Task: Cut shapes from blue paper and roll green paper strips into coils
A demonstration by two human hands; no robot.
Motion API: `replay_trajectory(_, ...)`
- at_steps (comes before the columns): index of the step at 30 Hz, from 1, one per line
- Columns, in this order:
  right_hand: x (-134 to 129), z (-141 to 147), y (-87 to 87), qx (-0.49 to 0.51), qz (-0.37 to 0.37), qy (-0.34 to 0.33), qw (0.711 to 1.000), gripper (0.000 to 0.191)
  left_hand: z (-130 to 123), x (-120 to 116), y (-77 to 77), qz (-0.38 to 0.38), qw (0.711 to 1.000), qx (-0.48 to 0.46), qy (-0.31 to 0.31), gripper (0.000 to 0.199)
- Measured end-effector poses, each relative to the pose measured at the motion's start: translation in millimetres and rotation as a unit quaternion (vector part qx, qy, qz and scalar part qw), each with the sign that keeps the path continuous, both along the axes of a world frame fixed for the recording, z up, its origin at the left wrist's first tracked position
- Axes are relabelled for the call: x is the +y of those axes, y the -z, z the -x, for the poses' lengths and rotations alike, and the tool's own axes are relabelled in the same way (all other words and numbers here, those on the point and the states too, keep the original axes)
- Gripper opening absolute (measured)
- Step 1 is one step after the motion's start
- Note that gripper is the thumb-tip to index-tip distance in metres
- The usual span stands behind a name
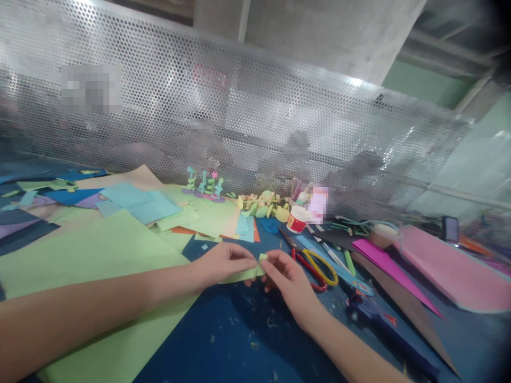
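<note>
A narrow strip of light green paper (238,276) is pinched between my two hands above the dark blue table (223,330). My left hand (224,264) has thumb and fingers closed on its left part. Close beside it, my right hand (285,276) pinches the right end, where a small piece of the strip stands up. My left forearm lies over a large light green sheet (99,255). Red-handled scissors (313,272) and yellow-handled scissors (321,266) lie just past my right hand.
A red and white tub (297,219), yellow-green paper leaves (265,206) and small paper figures (205,186) stand at the back. Coloured sheets cover the left. A dark blue glue gun (391,332), pink sheet (451,266) and phone (451,229) lie right. A perforated metal screen (255,106) rises behind.
</note>
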State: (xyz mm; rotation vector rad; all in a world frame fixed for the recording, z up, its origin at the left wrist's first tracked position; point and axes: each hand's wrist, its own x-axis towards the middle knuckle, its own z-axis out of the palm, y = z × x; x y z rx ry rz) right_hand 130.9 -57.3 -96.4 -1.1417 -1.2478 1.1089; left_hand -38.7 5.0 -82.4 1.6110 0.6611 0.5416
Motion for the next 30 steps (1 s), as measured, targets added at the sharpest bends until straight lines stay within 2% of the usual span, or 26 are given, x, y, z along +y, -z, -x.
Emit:
replay_trajectory(7,-1,-1,-1.1,0.038,-0.005,0.036,0.999,0.027,-2,6,0.0,-0.081,0.996,0.024,0.012,0.026)
replay_trajectory(14,-2,1,-2.9,0.032,0.0,0.035,0.999,0.028,1,9,-1.3,-0.124,0.99,0.071,0.019,0.027)
replay_trajectory(20,-2,1,-3.4,0.013,0.005,0.034,0.999,0.03,-1,5,-6.8,-0.093,0.992,0.083,0.029,0.035)
replay_trajectory(25,-3,1,-5.2,0.009,0.006,0.013,1.0,0.025,0,1,-11.0,-0.073,0.996,0.043,0.018,0.026)
replay_trajectory(30,-4,1,-5.4,-0.007,-0.016,-0.001,1.0,0.022,1,3,-13.3,-0.05,0.996,0.07,-0.007,0.024)
